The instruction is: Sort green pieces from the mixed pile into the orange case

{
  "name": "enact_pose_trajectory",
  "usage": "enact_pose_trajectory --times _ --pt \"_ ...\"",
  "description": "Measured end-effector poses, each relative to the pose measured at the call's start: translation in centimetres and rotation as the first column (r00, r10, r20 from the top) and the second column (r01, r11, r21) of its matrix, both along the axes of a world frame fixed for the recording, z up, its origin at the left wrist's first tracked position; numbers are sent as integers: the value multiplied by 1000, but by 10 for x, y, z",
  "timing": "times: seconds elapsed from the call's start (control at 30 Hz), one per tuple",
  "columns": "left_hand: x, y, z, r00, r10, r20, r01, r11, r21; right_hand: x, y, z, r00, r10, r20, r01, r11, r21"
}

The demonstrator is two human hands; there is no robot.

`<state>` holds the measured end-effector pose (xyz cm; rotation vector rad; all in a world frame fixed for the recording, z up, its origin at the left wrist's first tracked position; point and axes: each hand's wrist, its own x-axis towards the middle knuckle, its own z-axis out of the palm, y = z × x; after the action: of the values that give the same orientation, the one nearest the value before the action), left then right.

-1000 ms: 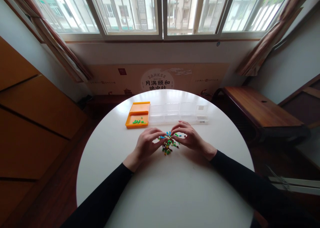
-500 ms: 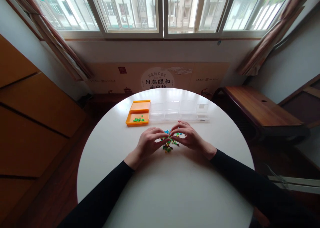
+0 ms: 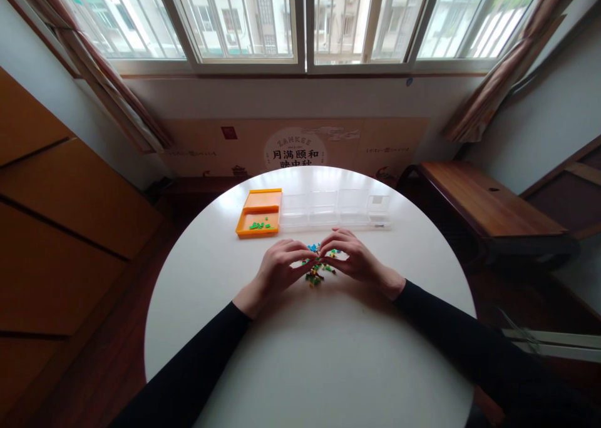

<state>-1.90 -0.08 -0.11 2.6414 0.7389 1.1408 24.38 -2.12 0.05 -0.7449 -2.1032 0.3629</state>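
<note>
Two hands meet over the little heap of colored pieces!
Left hand (image 3: pixel 277 268) and right hand (image 3: pixel 357 260) come fingertip to fingertip right above the pile (image 3: pixel 315 279), a scatter of green, blue, yellow and dark bits on the round white table (image 3: pixel 328 359); on each hand thumb and forefinger curve close together at the tips, but whether a piece is pinched there, I cannot tell. Beyond the left hand sits the orange tray (image 3: pixel 242 223), green pieces (image 3: pixel 257 226) in its nearer compartment, and just beside it runs a row of clear compartments (image 3: pixel 323 216).
</note>
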Motion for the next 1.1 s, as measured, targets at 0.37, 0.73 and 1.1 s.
enact_pose_trajectory --times 0.37,0.73,1.1 --pt "-11 7 5 984 145 101 -144 989 -19 4 0 -1 997 -70 -18 69 995 -65" --pt "-64 48 13 903 407 137 -408 913 -23 5 0 -5 993 -119 12 120 984 -128" --pt "-104 70 4 703 710 22 -709 704 -45 7 1 -6 985 -171 8 171 978 -122"
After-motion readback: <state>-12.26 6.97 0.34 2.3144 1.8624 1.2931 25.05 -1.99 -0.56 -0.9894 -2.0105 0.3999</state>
